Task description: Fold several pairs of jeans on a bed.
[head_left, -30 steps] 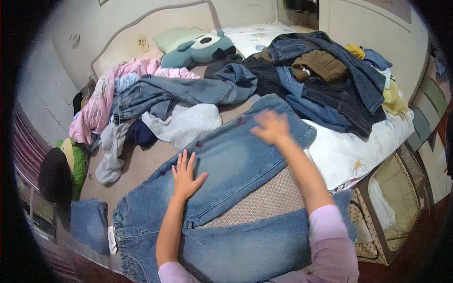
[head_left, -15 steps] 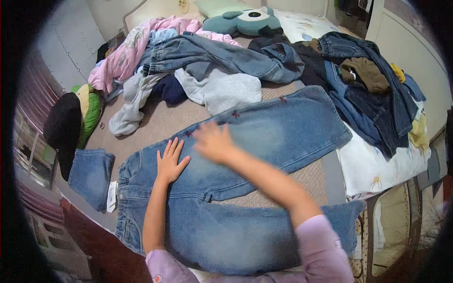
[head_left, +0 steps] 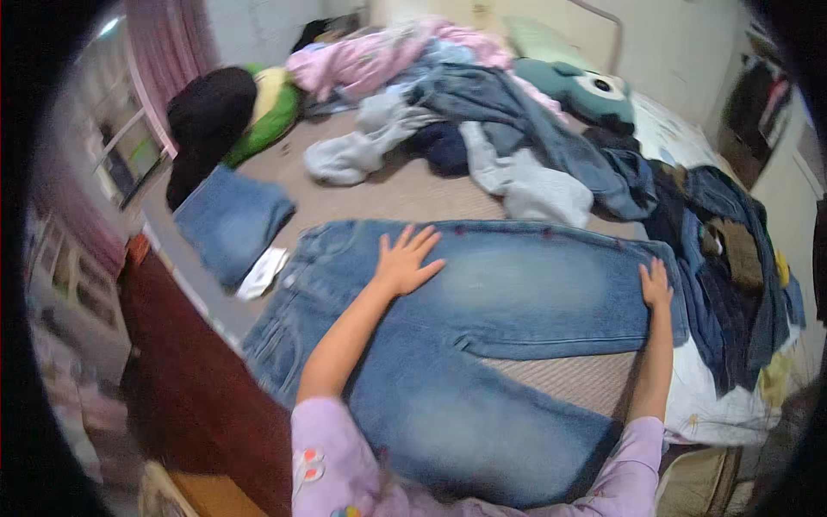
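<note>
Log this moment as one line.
left hand: open, on jeans, upper leg | right hand: open, same leg, near hem | jeans: spread on bed, legs apart

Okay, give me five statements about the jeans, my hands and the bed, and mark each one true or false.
1. The left hand and right hand both lie on the jeans. True.
2. The right hand is balled into a fist. False: its fingers are extended.
3. A white tag lies beside the jeans' waistband. True.
4. A teal plush toy lies on the bed. True.
5. The plush toy covers the jeans. False: it lies apart from them.
</note>
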The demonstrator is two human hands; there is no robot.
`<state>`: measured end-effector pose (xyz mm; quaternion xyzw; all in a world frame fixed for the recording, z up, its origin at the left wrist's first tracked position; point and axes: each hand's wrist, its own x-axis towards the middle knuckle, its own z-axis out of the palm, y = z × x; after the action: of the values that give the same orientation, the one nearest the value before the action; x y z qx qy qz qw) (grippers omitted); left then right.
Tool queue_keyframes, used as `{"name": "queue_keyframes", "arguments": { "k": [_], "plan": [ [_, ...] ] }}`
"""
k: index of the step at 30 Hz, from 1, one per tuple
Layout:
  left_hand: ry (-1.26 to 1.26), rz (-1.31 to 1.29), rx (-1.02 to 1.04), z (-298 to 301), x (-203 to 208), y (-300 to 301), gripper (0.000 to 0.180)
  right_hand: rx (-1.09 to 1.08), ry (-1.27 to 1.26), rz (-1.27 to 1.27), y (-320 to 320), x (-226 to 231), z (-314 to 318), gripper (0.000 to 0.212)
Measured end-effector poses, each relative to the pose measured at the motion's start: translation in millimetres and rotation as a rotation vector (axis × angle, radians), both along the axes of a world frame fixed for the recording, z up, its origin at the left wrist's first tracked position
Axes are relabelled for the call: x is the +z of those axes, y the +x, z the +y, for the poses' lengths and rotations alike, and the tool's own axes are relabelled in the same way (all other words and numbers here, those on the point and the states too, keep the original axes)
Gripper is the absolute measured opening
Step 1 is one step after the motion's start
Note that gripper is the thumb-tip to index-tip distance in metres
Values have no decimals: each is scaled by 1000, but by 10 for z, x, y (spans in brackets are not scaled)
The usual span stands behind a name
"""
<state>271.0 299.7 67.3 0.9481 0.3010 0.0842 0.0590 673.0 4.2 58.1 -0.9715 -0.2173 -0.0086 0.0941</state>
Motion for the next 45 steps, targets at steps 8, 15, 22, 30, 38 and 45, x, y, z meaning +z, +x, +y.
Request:
{"name": "queue_keyframes", "arguments": {
  "k": [8,15,22,30,38,45],
  "plan": [
    [-6,267,-165,527,142,-1196,58,309,70,145,-1485,539,-1033,56],
    [-7,35,220,910,139,-1871,55,249,246,12,-2844,937,-1635,55],
    [40,11,-350,-608,280,-1288,53,622,357,79,-3849,646,-67,50],
    [140,147,-41,-418,30,-1750,60,176,-9,-27,-3193,192,-414,54],
    [163,100,94,-602,219,-2421,49,-280,189,-206,-2537,-45,-2857,51],
    [-744,-996,689,-589,-559,-3395,55,-728,1479,1210,-3416,-1138,-3337,55]
  ]
}}
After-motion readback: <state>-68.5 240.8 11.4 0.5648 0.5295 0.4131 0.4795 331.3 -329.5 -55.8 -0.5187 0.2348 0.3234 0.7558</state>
